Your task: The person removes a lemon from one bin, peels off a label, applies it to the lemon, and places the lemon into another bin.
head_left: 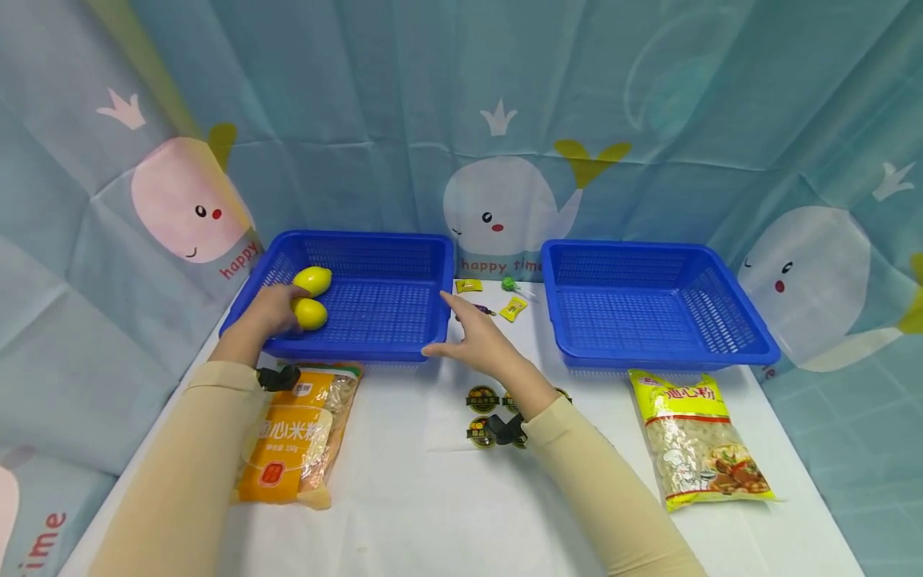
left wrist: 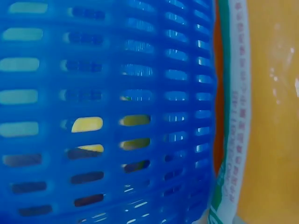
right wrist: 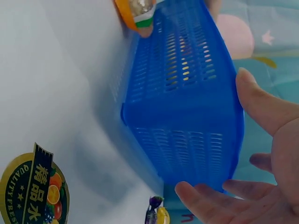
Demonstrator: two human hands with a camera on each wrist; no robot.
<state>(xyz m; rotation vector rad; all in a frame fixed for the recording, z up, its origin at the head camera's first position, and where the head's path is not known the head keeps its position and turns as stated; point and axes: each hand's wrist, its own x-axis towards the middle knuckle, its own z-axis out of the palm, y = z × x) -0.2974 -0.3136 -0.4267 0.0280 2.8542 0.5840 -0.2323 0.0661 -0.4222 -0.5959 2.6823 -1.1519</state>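
Observation:
Two yellow lemons lie at the left end of the left blue basket [head_left: 382,353]. My left hand [head_left: 268,314] reaches over the basket's left side and grips the nearer lemon [head_left: 310,314], its fingertips around the fruit's left side. Just behind it is the other lemon [head_left: 313,280]. In the left wrist view the basket wall [left wrist: 107,109] hides most of that hand, and yellow shows through the slots. My right hand [head_left: 477,338] is at the basket's right end, thumb and fingers spread and fairly straight. In the right wrist view its thumb [right wrist: 261,100] meets the rim.
A second blue basket [head_left: 671,357] stands at the right. Between the baskets lie yellow wrapped candies [head_left: 514,308], a green lollipop [head_left: 509,284] and a purple-wrapped candy [right wrist: 152,212]. Round stickers [head_left: 481,399] lie under my right arm. Pasta bags [head_left: 288,441] [head_left: 695,441] lie before each basket.

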